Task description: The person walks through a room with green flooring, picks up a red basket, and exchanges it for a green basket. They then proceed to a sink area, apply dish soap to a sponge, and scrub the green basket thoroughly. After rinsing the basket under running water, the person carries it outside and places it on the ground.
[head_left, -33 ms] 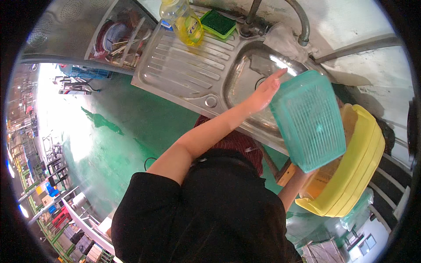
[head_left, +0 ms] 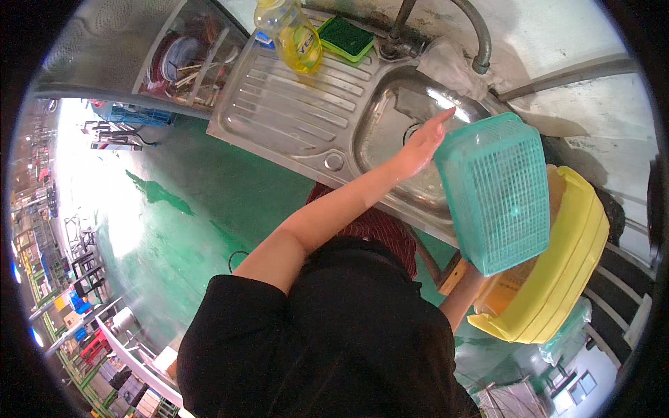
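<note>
A green plastic basket point(head_left: 505, 195) with a slotted base is tilted on its side between the sink and a yellow tub point(head_left: 568, 265). My left hand point(head_left: 421, 150) is over the sink basin point(head_left: 376, 132), its fingers stretched out beside the basket's left edge. Whether it touches the basket, I cannot tell. From below, my right hand point(head_left: 475, 270) reaches the basket's lower end and holds it there; its fingers are hidden behind the basket.
A bottle of yellow dish soap point(head_left: 296, 42) and a green scouring pad point(head_left: 346, 36) in a tray stand on the ribbed drainboard point(head_left: 286, 104). Behind the basin rises a curved faucet point(head_left: 481, 35), with a whitish cloth point(head_left: 453, 66) near it. A dish cabinet point(head_left: 185, 63) stands at the left.
The basket has turned slightly, and its slots look sharper. Both hands stay nearly where they were.
</note>
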`<state>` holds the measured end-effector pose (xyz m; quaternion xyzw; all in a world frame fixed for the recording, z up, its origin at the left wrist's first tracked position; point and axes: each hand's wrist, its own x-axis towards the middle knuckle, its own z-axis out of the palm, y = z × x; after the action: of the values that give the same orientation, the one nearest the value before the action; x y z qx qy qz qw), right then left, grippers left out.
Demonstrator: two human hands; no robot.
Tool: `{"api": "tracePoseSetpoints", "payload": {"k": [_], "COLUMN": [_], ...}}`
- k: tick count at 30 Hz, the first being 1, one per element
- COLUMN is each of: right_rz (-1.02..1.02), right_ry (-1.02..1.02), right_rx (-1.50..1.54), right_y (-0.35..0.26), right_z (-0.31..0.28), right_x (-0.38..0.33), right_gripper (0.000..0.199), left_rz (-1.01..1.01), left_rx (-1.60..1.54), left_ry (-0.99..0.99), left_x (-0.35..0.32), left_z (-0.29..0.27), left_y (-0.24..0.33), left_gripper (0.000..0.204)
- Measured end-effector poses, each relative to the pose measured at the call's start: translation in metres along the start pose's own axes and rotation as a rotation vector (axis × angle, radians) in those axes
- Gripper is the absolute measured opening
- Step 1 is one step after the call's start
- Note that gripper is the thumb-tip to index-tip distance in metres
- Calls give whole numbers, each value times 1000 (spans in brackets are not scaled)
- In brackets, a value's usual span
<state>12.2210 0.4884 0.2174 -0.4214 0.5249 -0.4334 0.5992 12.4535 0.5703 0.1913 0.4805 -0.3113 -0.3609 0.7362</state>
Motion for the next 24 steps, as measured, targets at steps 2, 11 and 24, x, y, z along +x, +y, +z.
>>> {"api": "tracePoseSetpoints", "payload": {"k": [2, 11, 24], "right_rz": [12, -3, -60], "right_ry": [-15, 23, -169], "right_rx": [11, 5, 211], "right_y": [-2, 10, 18], "right_z": [4, -1, -7], "right_x": [-1, 7, 10], "right_gripper": [50, 46, 51], "left_rz": [-27, -201, -181], "left_rx": [58, 81, 235], "left_ry": [16, 55, 12], "left_x": [2, -11, -2], "left_z": [-4, -37, -52], "left_y": [-8, -41, -24], "left_gripper": [65, 69, 75]}}
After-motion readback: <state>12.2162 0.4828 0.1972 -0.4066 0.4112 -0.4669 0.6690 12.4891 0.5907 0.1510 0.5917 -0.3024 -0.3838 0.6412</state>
